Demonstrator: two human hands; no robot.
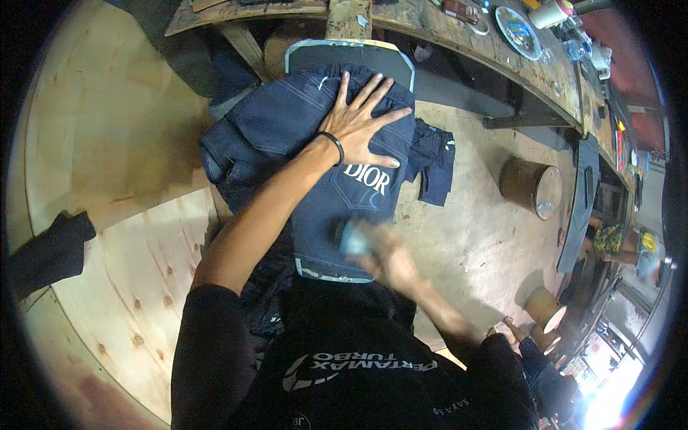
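Note:
Dark blue denim shorts or trousers (269,118) with white lettering on a pocket are stretched over a dark board (398,63) with a pale, worn edge. My left hand (362,123) lies flat on the upper part of the denim, fingers spread, with a black band at the wrist. Lower down, my right hand (395,259) is smeared by motion. It grips a small pale blue object (353,240) against the denim below the lettered pocket; blur hides what kind it is. Part of the garment hangs in folds off the board's left side.
A wooden workbench (459,54) runs along the far side, holding a round dish (517,33) and clutter. Another small denim garment (434,161) is right of the board. Wooden spools (530,188) stand on the floor at right. Dark cloth (61,254) lies left.

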